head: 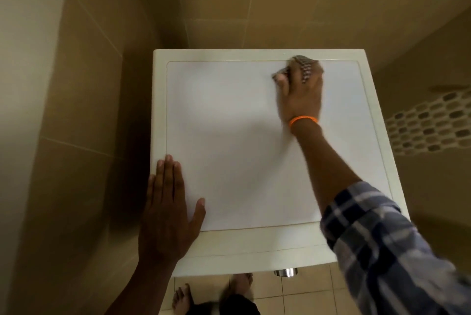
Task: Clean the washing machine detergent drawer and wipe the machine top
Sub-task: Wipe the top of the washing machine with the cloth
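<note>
The white washing machine top [237, 141] fills the middle of the head view. My right hand [302, 93] grips a checked cloth [305, 63] and presses it on the top near the far right edge; the hand is blurred. An orange band sits on that wrist. My left hand [169, 202] lies flat with straight fingers on the near left corner of the top. The detergent drawer is hidden from this angle.
Beige tiled walls [89, 85] close in on the left and behind the machine. A mosaic tile strip [430, 123] runs on the right wall. A chrome knob [285, 272] shows under the front edge. My bare feet [182, 299] stand on the tiled floor.
</note>
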